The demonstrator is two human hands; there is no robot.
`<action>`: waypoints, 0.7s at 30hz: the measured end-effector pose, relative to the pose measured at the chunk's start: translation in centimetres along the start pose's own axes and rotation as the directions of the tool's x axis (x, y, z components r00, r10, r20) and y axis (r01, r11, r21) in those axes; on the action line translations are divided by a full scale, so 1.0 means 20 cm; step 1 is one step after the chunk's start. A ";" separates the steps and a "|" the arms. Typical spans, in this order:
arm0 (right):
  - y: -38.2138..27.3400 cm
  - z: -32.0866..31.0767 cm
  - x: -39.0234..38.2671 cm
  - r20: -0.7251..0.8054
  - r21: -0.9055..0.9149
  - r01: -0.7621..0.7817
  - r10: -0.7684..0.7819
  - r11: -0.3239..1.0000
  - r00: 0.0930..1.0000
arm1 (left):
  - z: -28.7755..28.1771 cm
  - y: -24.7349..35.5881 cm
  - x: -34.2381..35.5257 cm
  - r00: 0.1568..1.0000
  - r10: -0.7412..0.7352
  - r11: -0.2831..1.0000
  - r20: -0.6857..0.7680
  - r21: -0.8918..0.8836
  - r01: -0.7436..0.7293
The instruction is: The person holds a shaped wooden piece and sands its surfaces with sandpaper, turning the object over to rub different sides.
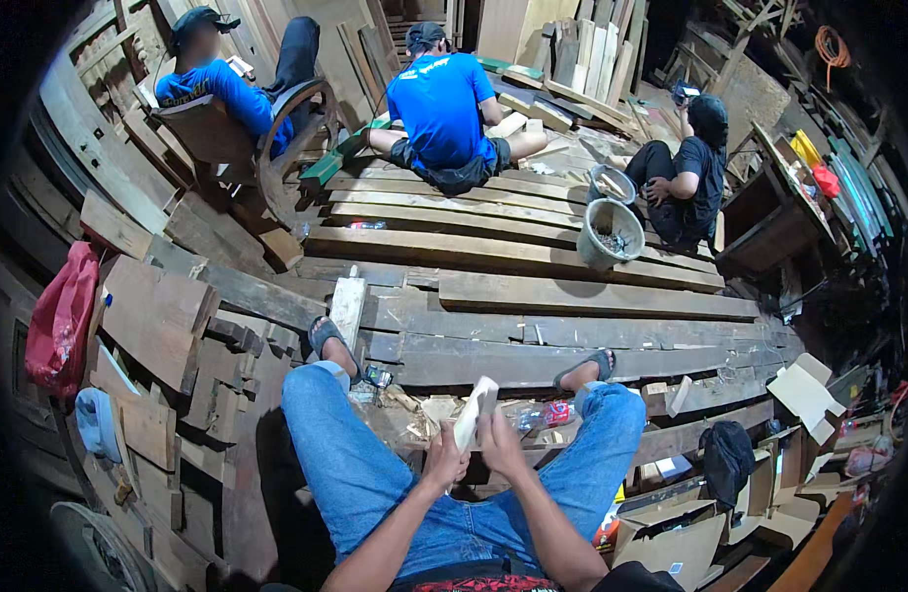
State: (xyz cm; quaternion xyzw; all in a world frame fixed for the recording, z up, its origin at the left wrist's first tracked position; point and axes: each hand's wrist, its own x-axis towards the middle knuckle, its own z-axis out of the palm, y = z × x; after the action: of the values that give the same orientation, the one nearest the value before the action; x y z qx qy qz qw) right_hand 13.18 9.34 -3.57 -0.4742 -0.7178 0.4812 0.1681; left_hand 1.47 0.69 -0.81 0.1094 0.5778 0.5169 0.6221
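Between my knees, my left hand [446, 460] is closed round the lower part of a pale piece of wood [467, 422], which stands tilted upward. My right hand [500, 446] presses against the right side of this wood, its fingers bent and slightly blurred. A grey-brown flat patch [487, 397] shows along that side above my right fingers. Whether it is a separate sheet or a darker face of the wood, I cannot make out. Wood scraps [438, 407] and a clear plastic bottle [550, 414] with a red label lie on the floor just beyond my hands.
Long planks [592, 296] lie across the floor ahead. Two buckets [612, 237] stand at the right. A person in blue [439, 113] sits on the planks, another on a chair [276, 148], a third at right [695, 178]. Boards [158, 311] are stacked left; cardboard boxes [671, 543] lie right.
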 end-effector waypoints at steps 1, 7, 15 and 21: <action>-0.01 -0.03 0.04 -0.024 0.016 -0.025 0.025 1.000 0.999 | -0.01 -0.01 0.00 0.999 -0.041 0.999 0.004 0.029 0.041; -0.01 0.01 -0.08 0.035 -0.205 0.062 -0.056 0.977 0.998 | -0.02 0.03 0.01 0.995 -0.092 0.991 0.048 -0.090 0.097; 0.06 0.10 -0.11 -0.002 -0.118 0.156 -0.158 0.981 0.988 | -0.05 0.03 0.03 0.983 -0.153 0.979 0.097 -0.120 0.164; 0.04 -0.04 0.05 -0.110 -0.151 -0.015 -0.001 0.988 0.994 | 0.00 0.03 -0.01 0.984 -0.139 0.989 0.113 -0.040 0.144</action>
State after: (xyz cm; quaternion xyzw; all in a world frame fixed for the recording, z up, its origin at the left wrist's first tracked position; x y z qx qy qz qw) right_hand 13.63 10.68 -4.07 -0.5138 -0.7404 0.3991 0.1690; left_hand 1.26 0.82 -0.35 0.0814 0.5364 0.4782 0.6907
